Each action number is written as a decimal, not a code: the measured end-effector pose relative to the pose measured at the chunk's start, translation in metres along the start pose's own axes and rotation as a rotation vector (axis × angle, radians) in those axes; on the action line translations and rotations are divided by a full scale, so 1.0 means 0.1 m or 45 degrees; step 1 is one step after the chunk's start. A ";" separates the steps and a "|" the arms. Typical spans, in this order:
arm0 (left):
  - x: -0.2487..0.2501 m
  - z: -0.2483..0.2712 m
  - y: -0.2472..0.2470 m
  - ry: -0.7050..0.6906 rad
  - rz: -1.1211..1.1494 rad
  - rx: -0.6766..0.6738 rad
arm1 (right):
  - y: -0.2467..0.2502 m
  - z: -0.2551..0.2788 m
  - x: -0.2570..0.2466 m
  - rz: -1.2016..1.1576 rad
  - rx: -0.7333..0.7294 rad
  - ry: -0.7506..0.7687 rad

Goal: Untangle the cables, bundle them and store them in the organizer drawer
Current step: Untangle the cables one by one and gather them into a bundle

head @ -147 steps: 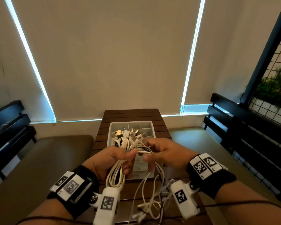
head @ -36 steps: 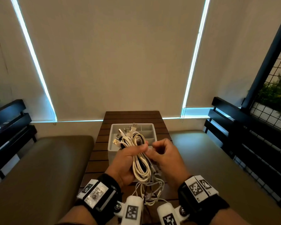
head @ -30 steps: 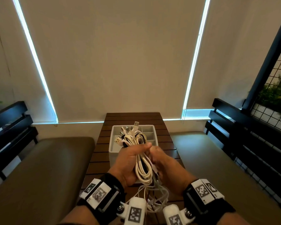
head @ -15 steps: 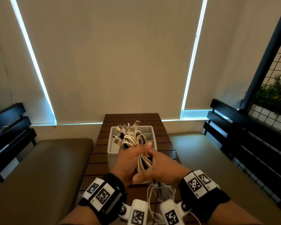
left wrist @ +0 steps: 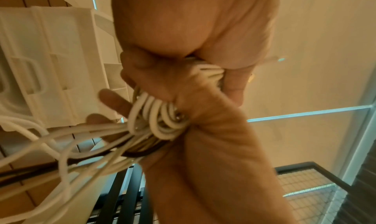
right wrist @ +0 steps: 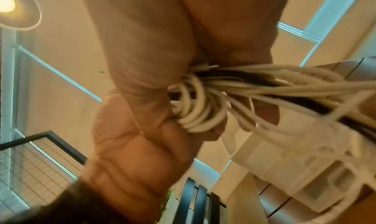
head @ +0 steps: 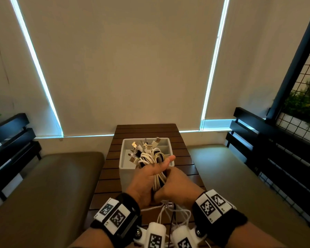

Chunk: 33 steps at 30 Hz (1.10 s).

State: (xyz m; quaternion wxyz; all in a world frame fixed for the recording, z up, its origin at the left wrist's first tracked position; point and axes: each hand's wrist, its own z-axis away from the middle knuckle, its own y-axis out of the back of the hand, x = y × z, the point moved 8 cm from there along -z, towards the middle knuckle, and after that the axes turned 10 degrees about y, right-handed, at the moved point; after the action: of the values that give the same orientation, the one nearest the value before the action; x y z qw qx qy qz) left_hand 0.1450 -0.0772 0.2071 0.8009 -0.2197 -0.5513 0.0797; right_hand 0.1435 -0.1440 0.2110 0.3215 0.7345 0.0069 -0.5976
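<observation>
Cables (head: 155, 159) gripped by both hands above organizer (head: 123, 169).

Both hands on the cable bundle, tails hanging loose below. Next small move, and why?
Probably wind the loose tails around the cable bundle with the right hand while the left hand holds the loops. Both hands grip the bundle above the organizer drawer, and several ends dangle uncoiled below the wrists, so it looks unready to store.

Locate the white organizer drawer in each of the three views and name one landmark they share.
Head: the organizer drawer sits centre on the wooden table, behind the hands.
Left wrist: upper left, left of the held cable bundle.
Right wrist: lower right, seen from below.
Shared landmark: the cable bundle, gripped by both hands.
</observation>
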 end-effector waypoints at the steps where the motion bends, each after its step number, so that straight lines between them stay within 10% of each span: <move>1: -0.01 -0.01 0.00 -0.011 -0.009 0.033 | -0.01 -0.01 -0.01 -0.008 0.015 0.002; 8: -0.05 -0.08 0.00 -0.020 -0.056 0.019 | -0.02 -0.01 -0.04 0.051 0.124 0.030; 16: 0.03 -0.07 -0.09 -0.093 0.291 -0.481 | 0.02 0.01 -0.02 0.022 0.022 0.038; 33: -0.12 -0.09 -0.07 -0.001 0.277 -0.130 | 0.04 0.15 0.03 -0.012 0.094 0.046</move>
State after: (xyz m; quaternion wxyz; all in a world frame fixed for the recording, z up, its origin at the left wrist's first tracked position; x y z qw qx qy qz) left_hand 0.1475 -0.0903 0.1971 0.7751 -0.3187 -0.5279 0.1379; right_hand 0.1333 -0.1556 0.2090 0.2912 0.7565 -0.0057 -0.5856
